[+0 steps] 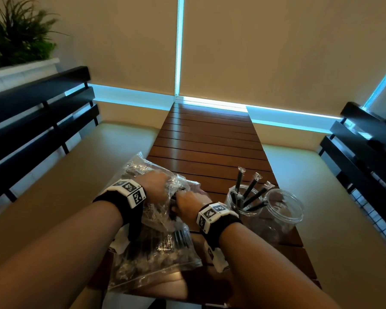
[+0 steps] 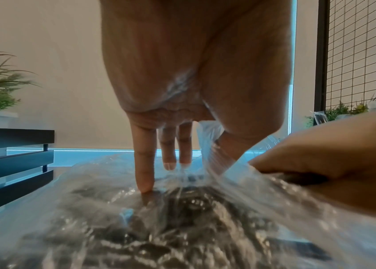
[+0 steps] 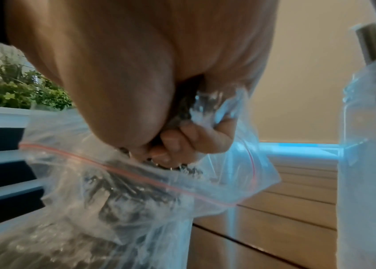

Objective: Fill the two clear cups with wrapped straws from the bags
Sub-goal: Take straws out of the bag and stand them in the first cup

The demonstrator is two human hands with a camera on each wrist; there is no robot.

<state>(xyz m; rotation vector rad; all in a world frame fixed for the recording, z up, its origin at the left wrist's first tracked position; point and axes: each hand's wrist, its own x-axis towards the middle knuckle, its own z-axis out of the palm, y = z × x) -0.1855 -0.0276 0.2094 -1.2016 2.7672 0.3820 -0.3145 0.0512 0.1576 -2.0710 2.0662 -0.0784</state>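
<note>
— Beige roller blinds [image 1: 276, 52] close off the far wall, blue light leaking along their edges, and a narrow brown slatted wooden table [image 1: 210, 139] runs toward them between two cushioned benches with black slatted backs [image 1: 31, 121].

— What else fills the room?

— Green plants in a white planter [image 1: 18, 47] at the far left, and a black wire grid panel [image 2: 364, 54] seen from the left wrist.

— Where are the task's things?

— Two clear plastic zip bags of black wrapped straws [image 1: 156, 248] lie at the table's near left edge, partly overhanging it. Two clear plastic cups stand by the near right edge, touching; the left cup [image 1: 239, 201] holds several black wrapped straws [image 1: 252, 192], the right cup [image 1: 285, 208] none.

— And the hands?

— The left hand [image 1: 156, 186] pinches the upper bag's plastic between thumb and forefinger, its other fingers [image 2: 145, 163] straight, the little finger's tip pressing on the bag. The right hand [image 1: 187, 204] is inside the bag's red-lined mouth, fingers [image 3: 182, 142] clenched around a bundle of straws.
</note>
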